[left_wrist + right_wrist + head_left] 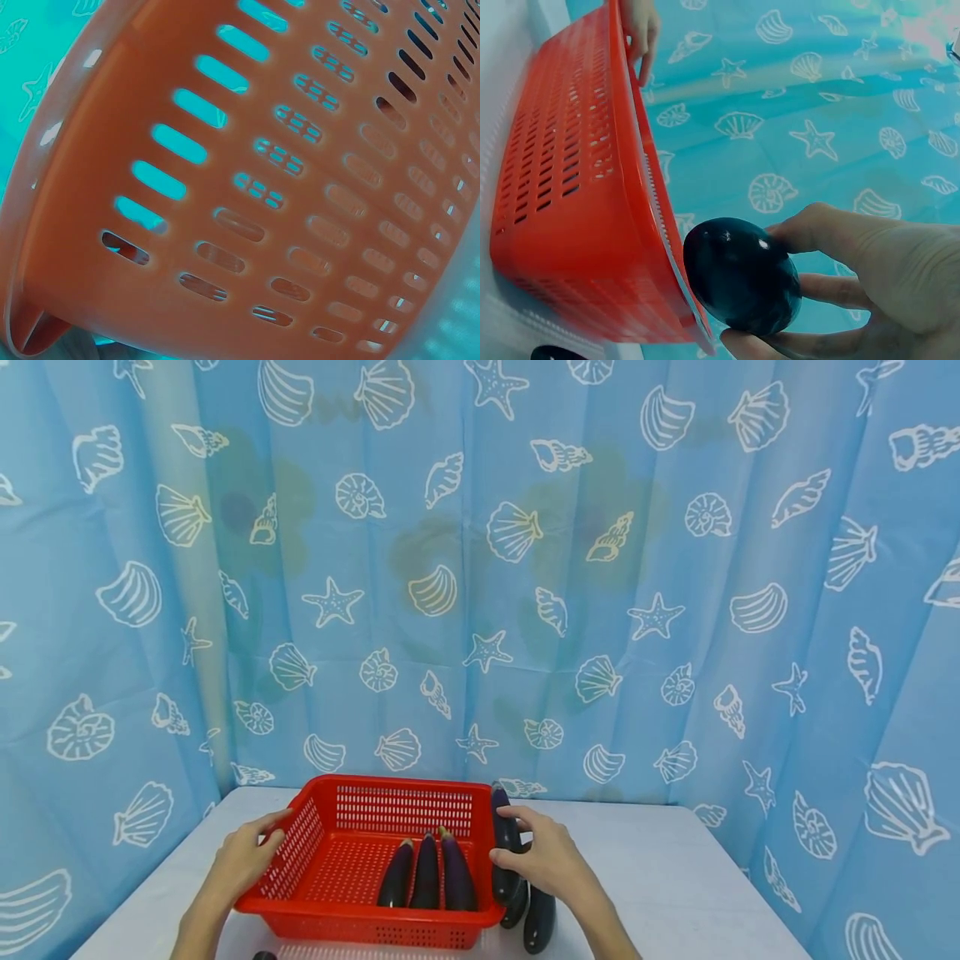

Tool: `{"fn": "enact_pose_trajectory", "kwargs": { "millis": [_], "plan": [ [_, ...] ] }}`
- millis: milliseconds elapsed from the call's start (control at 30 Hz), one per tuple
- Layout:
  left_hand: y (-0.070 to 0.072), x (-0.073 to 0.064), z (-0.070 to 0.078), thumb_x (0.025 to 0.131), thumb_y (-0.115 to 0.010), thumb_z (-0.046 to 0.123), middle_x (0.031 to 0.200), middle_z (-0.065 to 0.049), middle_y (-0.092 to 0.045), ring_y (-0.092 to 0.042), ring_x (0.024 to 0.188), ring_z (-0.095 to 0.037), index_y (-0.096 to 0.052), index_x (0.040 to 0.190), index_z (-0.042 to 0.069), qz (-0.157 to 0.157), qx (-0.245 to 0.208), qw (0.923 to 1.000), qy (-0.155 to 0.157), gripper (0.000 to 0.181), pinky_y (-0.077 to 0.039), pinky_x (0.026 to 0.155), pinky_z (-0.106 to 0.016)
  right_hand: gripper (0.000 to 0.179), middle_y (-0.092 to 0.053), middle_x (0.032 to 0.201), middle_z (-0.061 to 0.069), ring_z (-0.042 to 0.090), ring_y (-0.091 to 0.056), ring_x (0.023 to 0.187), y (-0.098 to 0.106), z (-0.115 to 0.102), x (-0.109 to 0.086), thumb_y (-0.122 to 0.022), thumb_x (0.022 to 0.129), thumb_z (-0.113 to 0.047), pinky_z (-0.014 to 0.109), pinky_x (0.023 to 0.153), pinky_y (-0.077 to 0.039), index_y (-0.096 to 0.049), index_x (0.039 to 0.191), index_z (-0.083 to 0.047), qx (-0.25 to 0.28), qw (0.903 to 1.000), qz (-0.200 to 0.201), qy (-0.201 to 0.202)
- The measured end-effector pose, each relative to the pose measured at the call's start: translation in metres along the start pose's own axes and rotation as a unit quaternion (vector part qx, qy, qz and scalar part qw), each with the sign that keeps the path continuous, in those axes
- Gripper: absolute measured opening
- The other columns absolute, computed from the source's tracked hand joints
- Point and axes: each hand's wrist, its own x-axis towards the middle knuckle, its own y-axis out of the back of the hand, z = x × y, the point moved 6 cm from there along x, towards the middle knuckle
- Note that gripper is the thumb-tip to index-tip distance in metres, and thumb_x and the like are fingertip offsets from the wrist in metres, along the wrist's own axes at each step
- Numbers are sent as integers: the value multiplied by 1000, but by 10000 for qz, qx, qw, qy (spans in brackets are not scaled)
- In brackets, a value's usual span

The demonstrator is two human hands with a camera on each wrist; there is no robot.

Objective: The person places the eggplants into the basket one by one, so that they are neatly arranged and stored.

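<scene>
My right hand (546, 852) grips a dark purple eggplant (505, 843) at the right rim of a red plastic basket (375, 929). In the right wrist view this eggplant (739, 277) shows its glossy rounded end between thumb and fingers, beside the rim. Inside the basket, on its right half, lie three eggplants (426, 877), side by side with stems pointing away. More eggplants (540, 920) lie on the table just outside, below my right hand. My left hand (243, 860) is at the basket's left rim, its fingers loosely extended; exact contact is unclear.
A white table (637, 860) carries everything. Blue curtains (480, 610) with white shell prints hang behind it and along both sides. The dark tip of something (264, 955) pokes up at the bottom edge, in front of the basket.
</scene>
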Motion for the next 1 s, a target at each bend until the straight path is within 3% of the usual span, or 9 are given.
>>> {"fn": "enact_pose_trajectory", "kwargs": {
  "millis": [167, 533, 1000],
  "plan": [
    [0, 0, 1, 97, -51, 16, 132, -34, -54, -69, 77, -19, -44, 145, 2, 36, 16, 10000, -3, 50, -62, 61, -37, 58, -64, 126, 20, 36, -63, 107, -8, -8, 6, -78, 80, -25, 50, 76, -61, -58, 133, -12, -29, 9999, -68, 119],
    [0, 1, 1, 97, -51, 16, 132, -34, -54, -69, 77, -19, -45, 145, 2, 29, -13, 10000, -7, 50, -62, 61, -37, 56, -65, 124, 18, 32, -62, 103, -29, -23, 15, -79, 79, -26, 57, 82, -58, -60, 131, -14, -287, 9993, -219, 135],
    [-1, 1, -3, 97, -52, 16, 131, -34, -54, -70, 76, -18, -45, 145, 2, 39, -72, 10000, 26, 50, -62, 59, -35, 54, -67, 120, 18, 31, -66, 94, -56, -31, 18, -80, 78, -22, 56, 77, -59, -63, 128, -14, -251, 9988, -397, 116]
  ]
}}
